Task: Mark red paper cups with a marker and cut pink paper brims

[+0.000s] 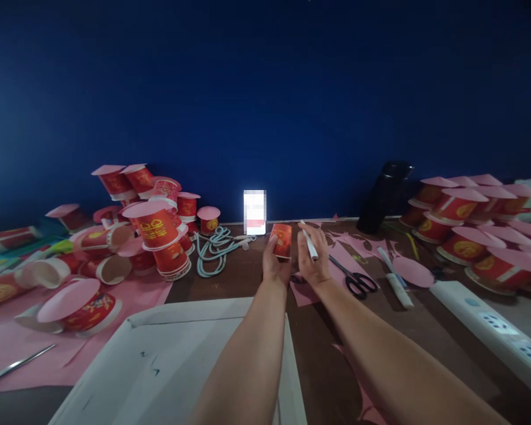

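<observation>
My left hand (pixel 275 261) is closed around a red paper cup (pixel 282 239) with a faint gold print, over the middle of the table. Just to its right, my right hand (pixel 313 254) grips a white pen (pixel 310 241), which slants across the fingers. Hand and cup are close but apart. Under and beside the right hand lies cut pink paper (pixel 347 262), with black-handled scissors (pixel 360 283) resting on it. Further right are a white glue tube (pixel 399 291) and a pink paper disc (pixel 413 271).
Red cups topped with pink discs stand piled at left (pixel 153 230) and right (pixel 462 245). A white board (pixel 181 342), coiled cable (pixel 212 254), lit phone (pixel 254 212), black bottle (pixel 383 198), power strip (pixel 491 324) and metal tool (pixel 20 365) surround my arms.
</observation>
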A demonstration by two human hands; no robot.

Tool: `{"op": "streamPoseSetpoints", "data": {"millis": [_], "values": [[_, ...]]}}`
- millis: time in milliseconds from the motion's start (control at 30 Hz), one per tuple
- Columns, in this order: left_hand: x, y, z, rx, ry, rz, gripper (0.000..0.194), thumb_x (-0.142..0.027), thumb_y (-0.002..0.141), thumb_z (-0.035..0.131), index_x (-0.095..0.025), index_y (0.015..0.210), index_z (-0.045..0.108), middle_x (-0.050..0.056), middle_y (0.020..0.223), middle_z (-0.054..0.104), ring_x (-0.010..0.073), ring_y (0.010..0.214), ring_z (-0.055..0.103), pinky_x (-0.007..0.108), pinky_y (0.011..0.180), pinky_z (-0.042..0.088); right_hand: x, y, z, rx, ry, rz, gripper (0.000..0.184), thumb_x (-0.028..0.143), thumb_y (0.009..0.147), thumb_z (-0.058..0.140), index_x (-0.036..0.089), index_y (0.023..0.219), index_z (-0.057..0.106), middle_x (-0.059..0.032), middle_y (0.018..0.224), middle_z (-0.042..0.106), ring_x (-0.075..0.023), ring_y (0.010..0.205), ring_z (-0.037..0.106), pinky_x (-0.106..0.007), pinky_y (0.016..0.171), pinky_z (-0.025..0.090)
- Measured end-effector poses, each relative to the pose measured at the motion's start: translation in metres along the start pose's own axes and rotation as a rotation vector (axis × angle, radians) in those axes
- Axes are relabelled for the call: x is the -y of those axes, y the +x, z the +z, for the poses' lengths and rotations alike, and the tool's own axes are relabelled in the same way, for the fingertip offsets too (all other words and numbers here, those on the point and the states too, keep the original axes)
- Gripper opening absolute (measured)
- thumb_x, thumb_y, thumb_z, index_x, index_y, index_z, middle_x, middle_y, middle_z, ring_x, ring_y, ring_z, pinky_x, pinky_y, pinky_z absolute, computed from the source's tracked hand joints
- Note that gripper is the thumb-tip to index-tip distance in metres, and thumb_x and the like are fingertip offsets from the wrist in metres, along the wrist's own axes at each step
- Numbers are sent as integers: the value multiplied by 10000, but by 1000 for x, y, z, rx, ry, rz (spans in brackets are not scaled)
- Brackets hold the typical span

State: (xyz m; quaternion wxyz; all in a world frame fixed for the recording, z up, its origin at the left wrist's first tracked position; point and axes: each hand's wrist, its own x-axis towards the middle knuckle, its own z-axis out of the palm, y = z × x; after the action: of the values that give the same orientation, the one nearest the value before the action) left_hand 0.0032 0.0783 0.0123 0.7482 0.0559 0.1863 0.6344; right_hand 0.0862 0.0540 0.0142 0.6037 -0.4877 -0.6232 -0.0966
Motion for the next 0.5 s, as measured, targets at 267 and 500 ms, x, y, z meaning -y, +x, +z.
{"op": "streamPoseSetpoints", "data": {"millis": [267,500], "values": [[1,0,-2,52,-11,-53,191,-255,796,565,-109,896,638,99,908,693,178,822,671,304,846,504,9,-1,2,12,14,-21,206,305,910,453,194,1028,580,-78,985,656,-205,926,599,-385,859,452],[1,2,-3,81,29,-41,188,-257,787,574,-109,868,656,83,855,694,165,778,667,278,825,496,7,-1,3,31,20,-39,179,294,911,450,190,978,580,-82,943,658,-204,890,604,-373,818,466]]}}
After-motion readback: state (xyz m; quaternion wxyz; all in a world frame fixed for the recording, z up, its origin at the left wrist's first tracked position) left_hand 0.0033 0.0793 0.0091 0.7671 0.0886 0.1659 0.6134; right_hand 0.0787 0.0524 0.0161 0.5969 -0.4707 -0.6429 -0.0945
